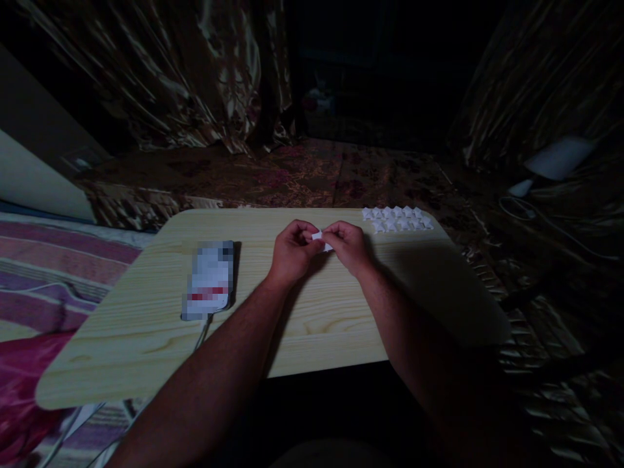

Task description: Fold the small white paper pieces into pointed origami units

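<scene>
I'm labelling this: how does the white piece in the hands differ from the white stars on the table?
The white piece is held by the left hand and right hand; the white stars lie untouched on the table. The white piece is single, partly hidden; the white stars are several, in two rows. Both are white.

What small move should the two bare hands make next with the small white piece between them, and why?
Probably a gentle squeeze of the small white paper-like piece. Unlike the white star-shaped pieces lying in two rows on the pale wood-grain table, it is in hand: the left hand and right hand pinch it from opposite sides, so this should need no regrip.
</scene>
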`<state>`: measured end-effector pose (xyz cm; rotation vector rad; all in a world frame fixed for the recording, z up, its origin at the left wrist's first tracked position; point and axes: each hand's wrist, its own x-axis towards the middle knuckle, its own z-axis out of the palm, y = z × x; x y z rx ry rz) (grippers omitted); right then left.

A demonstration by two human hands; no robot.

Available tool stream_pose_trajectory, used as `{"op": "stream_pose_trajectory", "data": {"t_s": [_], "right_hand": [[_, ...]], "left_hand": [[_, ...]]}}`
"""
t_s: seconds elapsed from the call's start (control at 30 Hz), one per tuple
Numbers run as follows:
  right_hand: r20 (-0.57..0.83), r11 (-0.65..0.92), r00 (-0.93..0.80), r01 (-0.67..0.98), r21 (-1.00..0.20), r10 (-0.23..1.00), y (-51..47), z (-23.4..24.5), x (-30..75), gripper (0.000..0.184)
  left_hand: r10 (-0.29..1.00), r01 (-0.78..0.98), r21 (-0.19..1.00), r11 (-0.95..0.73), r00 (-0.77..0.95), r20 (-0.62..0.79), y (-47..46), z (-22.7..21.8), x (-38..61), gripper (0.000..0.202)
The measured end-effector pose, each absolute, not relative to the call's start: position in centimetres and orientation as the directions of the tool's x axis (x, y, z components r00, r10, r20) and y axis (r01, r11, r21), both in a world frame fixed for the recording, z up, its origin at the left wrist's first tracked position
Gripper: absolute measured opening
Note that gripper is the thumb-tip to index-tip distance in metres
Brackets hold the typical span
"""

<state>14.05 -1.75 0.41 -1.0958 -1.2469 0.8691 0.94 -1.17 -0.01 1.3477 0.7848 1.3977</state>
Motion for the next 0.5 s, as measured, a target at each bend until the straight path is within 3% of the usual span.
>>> {"op": "stream_pose_trajectory", "data": {"t_s": [0.5], "right_hand": [[0.374, 0.356, 0.156, 0.13, -0.925, 0.914, -1.72, 0.11, 14.15, 0.004]], "left_hand": [[0.933, -0.226, 0.934, -0.275, 0.172, 0.317, -1.03, -0.65, 1.16, 0.029]]}}
